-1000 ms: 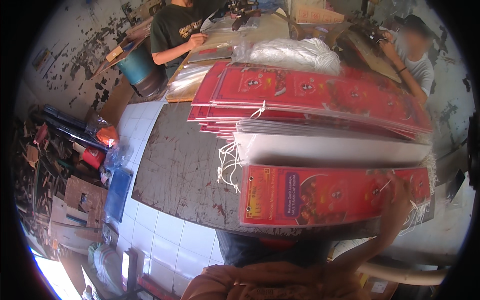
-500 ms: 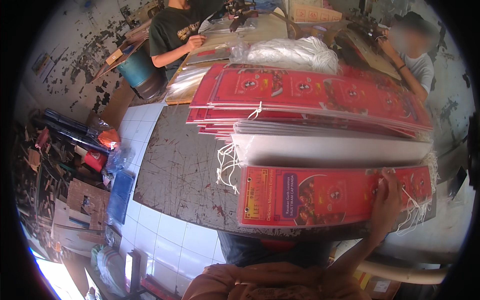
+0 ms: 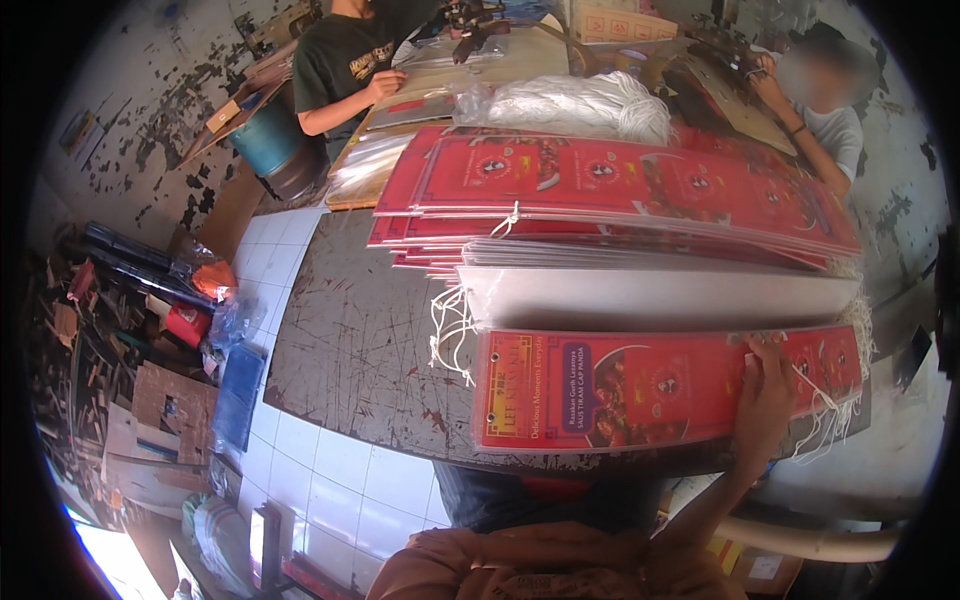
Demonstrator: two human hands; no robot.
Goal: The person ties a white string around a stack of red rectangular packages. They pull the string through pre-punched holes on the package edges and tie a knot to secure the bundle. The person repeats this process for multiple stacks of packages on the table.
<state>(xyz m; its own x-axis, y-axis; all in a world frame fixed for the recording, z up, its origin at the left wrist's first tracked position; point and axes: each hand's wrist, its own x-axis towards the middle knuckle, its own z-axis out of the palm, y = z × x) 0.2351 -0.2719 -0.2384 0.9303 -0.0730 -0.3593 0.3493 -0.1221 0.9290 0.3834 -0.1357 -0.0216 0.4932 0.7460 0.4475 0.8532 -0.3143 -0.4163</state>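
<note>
My right hand [image 3: 765,395] rests on the right half of a long red printed hanging sign [image 3: 650,390] at the table's near edge. Its fingers stretch forward over the glossy face, partly bent, without closing round it. At the sign's left end are metal eyelets; a white cord [image 3: 825,410] trails from its right end. Just beyond stand grey-white sign backs [image 3: 650,295], stacked with one leaning. Knotted white cords [image 3: 452,335] dangle at their left. Farther off lies a fanned pile of similar red signs [image 3: 600,180]. My left hand is out of view.
The dark scratched table [image 3: 340,340] carries the signs. A bundle of white cord [image 3: 580,105] lies behind the pile. Two people work beyond, one far left [image 3: 345,80], one far right [image 3: 825,110]. A blue drum [image 3: 270,140] and scrap pieces [image 3: 150,410] stand at left.
My right hand has shifted very slightly left on the red sign, its fingers still on the face. The whole view has drifted slightly; the signs keep their arrangement.
</note>
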